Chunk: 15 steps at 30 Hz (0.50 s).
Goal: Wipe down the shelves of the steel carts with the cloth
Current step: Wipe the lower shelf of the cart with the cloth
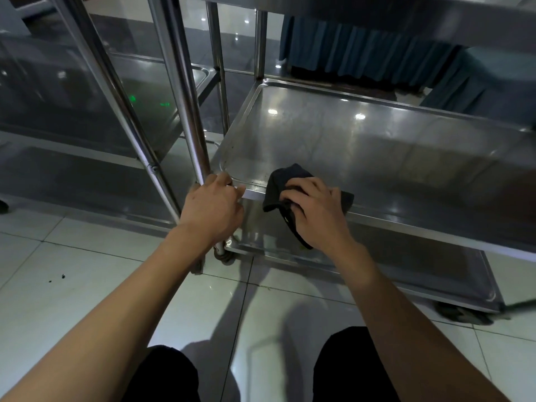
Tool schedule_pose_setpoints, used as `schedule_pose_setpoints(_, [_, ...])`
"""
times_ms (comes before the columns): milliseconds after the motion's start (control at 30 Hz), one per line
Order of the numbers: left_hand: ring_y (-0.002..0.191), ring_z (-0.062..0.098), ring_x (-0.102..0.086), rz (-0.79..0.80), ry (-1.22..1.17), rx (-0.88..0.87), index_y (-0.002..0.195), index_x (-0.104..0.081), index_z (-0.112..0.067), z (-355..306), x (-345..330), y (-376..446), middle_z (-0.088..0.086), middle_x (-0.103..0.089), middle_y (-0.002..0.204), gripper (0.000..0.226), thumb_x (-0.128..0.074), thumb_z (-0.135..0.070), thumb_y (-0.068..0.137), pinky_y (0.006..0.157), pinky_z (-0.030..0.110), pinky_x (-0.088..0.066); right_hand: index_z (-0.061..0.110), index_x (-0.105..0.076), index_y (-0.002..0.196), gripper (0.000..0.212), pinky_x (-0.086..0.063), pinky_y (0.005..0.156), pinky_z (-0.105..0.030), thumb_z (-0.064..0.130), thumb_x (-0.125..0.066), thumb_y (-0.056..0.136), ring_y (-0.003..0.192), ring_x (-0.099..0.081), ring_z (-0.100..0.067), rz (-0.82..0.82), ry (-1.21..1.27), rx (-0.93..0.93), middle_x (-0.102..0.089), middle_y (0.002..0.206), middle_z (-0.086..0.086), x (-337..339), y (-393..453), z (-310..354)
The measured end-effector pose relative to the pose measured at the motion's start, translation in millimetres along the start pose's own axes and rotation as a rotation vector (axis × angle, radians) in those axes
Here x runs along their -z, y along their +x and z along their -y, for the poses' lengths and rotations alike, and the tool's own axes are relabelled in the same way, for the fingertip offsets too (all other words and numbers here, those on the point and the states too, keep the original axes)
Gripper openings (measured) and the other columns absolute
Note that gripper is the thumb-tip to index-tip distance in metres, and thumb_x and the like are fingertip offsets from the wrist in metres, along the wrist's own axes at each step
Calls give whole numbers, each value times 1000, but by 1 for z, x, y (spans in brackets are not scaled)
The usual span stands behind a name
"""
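Note:
A steel cart stands in front of me, and its middle shelf (362, 146) is a shiny tray with a raised rim. My right hand (316, 210) presses a dark cloth (285, 177) against the shelf's near edge, with part of the cloth hanging over the rim. My left hand (211, 207) grips the cart's near-left upright post (185, 97) at the shelf corner. Below lies the bottom shelf (406, 265), partly hidden by my right arm. The underside of a top shelf (435, 13) shows above.
A second steel cart (87, 117) stands close on the left, with its posts next to my left hand. Pale floor tiles (87, 285) spread below. A caster (461, 314) sits under the cart's right corner. Dark pleated table skirting (362, 53) hangs behind.

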<state>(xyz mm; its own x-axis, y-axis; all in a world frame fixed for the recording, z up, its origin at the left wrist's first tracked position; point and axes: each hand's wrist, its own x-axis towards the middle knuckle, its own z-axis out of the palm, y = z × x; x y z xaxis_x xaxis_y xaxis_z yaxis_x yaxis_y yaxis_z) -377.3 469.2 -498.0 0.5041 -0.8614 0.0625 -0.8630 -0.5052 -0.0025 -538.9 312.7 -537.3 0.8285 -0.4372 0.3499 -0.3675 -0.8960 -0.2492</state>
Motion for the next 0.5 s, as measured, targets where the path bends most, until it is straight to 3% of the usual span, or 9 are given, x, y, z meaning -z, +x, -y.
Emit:
schedule_pose_setpoints(167, [109, 27, -58, -95, -92, -2, 105, -75, -20, -2, 7, 20, 4, -63, 113, 32, -47, -27, 91, 96, 47, -48, 30, -68, 115, 26, -32, 91, -43, 17, -57, 95, 122, -45, -16, -73, 159, -136, -58, 131, 12, 1, 5, -1])
schedule_pose_setpoints(300, [93, 27, -66, -120, -144, 8, 100, -74, -19, -10, 10, 43, 2, -67, 108, 32, -44, -31, 95, 89, 42, -52, 33, -66, 120, 28, -31, 91, -41, 24, -51, 99, 121, -48, -17, -102, 203, -257, -58, 132, 12, -4, 34, 0])
schedule_pose_setpoints(400, [78, 26, -63, -108, -86, 15, 90, -73, -18, -13, 3, 49, 2, -63, 90, 35, -44, -35, 98, 78, 35, -48, 38, -65, 124, 31, -25, 96, -42, 26, -48, 101, 132, -41, -18, -18, 178, -278, -53, 141, 11, -14, 61, -7])
schedule_pose_setpoints(500, [78, 26, -63, -128, -61, 15, 89, -73, -18, -13, -2, 48, 2, -64, 89, 38, -42, -36, 99, 74, 35, -49, 42, -60, 132, 34, -17, 111, -54, 31, -44, 103, 145, -25, -18, 151, 169, -263, -40, 155, 10, -26, 91, -13])
